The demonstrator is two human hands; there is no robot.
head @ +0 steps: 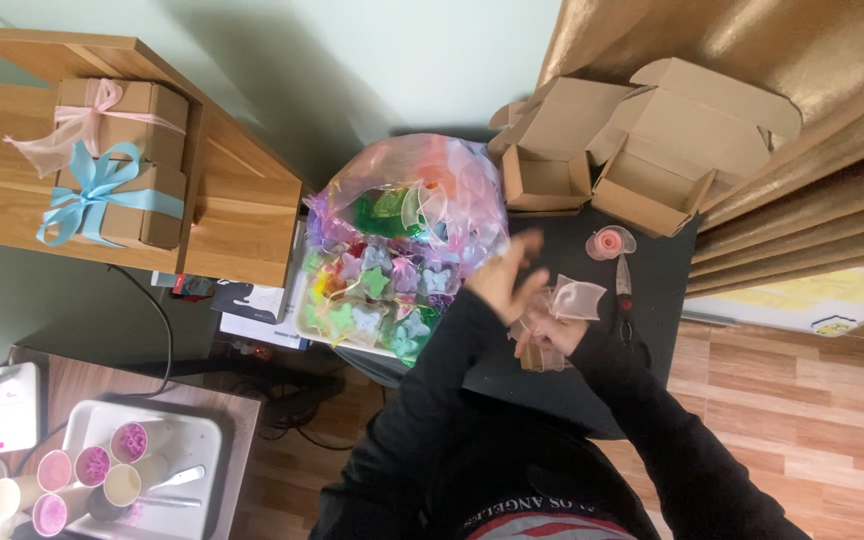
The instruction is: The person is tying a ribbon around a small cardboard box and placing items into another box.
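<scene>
**Sheer pink ribbon, pinched between both hands over a small box**

Because it is a thin, see-through organza ribbon (574,298), it looks nearly weightless, limp and rather slippery, so I judge it is best taken by pinching the loops close to the knot, where the fabric bunches and will not slide. It sits right of the frame's centre, above a black tabletop (672,270), puffed into pale pink loops over what seems to be a small brown box (532,358), mostly hidden.

The left hand (504,280) is raised, fingers drawn together as if pinching a strand, though blur hides the exact grip. The right hand (550,335) lies lower, closed around the ribbon's base against the box.

Just to the right lie red-handled scissors (624,295) and a spool of pink ribbon (607,242). Open cardboard boxes (642,150) stand at upper right, a bag of coloured butterfly soaps (392,250) at centre, and two bow-tied gift boxes (117,165) at upper left.
</scene>
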